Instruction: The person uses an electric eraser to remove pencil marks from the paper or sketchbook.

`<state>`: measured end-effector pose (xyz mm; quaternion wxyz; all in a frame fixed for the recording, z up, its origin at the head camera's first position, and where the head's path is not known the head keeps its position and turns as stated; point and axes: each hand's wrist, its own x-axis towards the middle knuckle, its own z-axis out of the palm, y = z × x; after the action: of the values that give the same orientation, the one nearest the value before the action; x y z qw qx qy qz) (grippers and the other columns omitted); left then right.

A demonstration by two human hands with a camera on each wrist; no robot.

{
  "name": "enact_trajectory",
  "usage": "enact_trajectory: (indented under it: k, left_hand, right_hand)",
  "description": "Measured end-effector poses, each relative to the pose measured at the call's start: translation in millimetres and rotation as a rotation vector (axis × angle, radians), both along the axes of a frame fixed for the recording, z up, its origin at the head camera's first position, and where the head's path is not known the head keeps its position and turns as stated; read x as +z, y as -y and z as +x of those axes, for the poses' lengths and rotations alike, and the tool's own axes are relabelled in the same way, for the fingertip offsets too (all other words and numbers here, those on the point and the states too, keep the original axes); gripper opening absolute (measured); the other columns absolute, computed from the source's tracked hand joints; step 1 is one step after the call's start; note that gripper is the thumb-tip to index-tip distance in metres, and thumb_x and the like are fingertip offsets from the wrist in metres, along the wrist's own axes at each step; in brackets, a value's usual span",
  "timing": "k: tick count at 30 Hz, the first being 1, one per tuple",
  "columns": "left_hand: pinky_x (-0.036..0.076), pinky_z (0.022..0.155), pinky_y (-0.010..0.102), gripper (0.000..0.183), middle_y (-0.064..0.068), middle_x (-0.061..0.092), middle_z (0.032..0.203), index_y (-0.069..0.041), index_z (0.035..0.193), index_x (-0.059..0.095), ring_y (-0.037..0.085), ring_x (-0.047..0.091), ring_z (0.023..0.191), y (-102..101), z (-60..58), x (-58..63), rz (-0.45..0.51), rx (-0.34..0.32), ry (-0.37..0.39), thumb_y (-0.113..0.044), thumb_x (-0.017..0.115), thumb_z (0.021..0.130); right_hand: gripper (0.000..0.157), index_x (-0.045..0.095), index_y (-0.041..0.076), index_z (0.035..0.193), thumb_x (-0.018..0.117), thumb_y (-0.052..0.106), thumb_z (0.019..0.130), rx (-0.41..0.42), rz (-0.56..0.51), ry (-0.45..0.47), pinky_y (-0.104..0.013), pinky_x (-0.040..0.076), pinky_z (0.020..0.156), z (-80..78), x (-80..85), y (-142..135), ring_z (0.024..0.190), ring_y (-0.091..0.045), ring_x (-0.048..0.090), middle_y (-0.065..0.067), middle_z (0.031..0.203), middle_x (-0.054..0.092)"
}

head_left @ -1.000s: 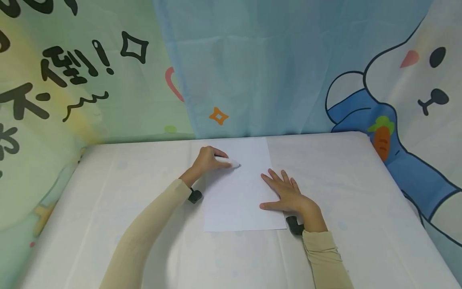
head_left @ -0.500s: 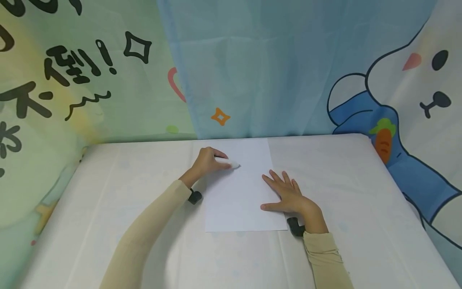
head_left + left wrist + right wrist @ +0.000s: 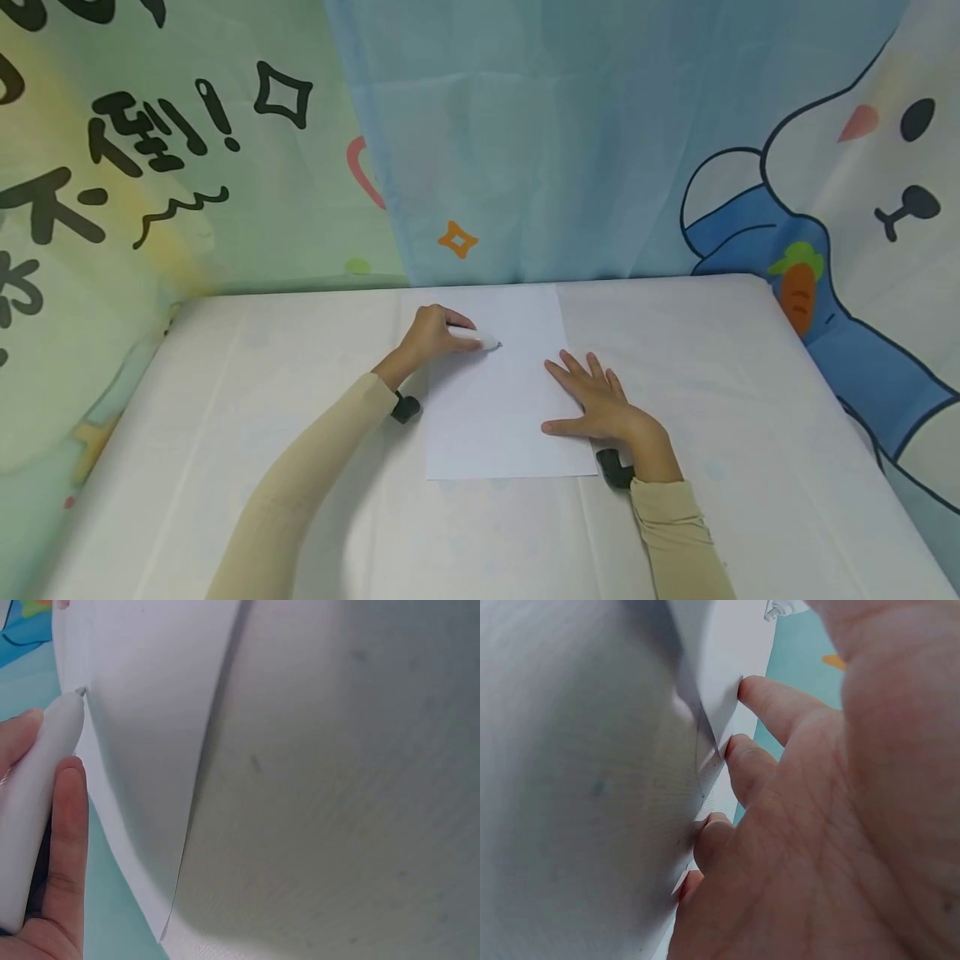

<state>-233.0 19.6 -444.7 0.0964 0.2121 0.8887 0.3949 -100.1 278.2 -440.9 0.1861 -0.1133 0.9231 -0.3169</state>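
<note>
A plain white sheet of paper (image 3: 495, 433) lies on the white-covered table. My left hand (image 3: 435, 333) pinches a thick white pen (image 3: 489, 341) over the sheet's left half, its small grey tip pointing right and down at the paper. In the left wrist view the pen's tapered body (image 3: 30, 802) lies between the fingers, with the tip right at the sheet. My right hand (image 3: 596, 404) rests with fingers spread across the sheet's right edge. The right wrist view shows some fingertips (image 3: 751, 688) on the paper and others beyond its edge.
A white cloth (image 3: 300, 350) covers the table, with light creases. Behind it hangs a printed curtain (image 3: 525, 167) in green and blue, with a cartoon animal at the right. Dark wrist cameras (image 3: 406, 408) sit below both hands.
The view shifts very slightly. Both hands, the pen and the sheet stay practically in place, and no new mark shows on the paper.
</note>
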Motion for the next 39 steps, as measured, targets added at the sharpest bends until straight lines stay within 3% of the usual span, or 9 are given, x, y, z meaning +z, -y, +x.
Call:
enact_trajectory:
  k: [20, 39]
  left_hand:
    - [0.052, 0.085, 0.029, 0.026, 0.007, 0.076, 0.097, -0.004, 0.095, 0.079, 0.022, 0.068, 0.101, 3.6, 10.3, 0.7, -0.012, -0.023, 0.035, -0.021, 0.085, 0.075]
    - [0.052, 0.086, 0.031, 0.026, 0.008, 0.076, 0.096, -0.004, 0.094, 0.078, 0.023, 0.068, 0.100, 1.0, 2.6, 2.6, -0.004, -0.036, -0.023, -0.021, 0.085, 0.076]
  right_hand:
    - [0.100, 0.025, 0.001, 0.153, 0.078, 0.044, 0.079, 0.000, 0.005, -0.006, -0.065, -0.009, 0.111, -0.8, -1.1, 1.0, 0.143, -0.052, -0.010, -0.026, 0.160, 0.007]
    - [0.100, 0.024, 0.002, 0.153, 0.078, 0.044, 0.080, 0.003, 0.001, 0.001, -0.065, -0.010, 0.111, -1.7, -2.5, -0.1, 0.143, -0.052, -0.011, -0.027, 0.160, 0.006]
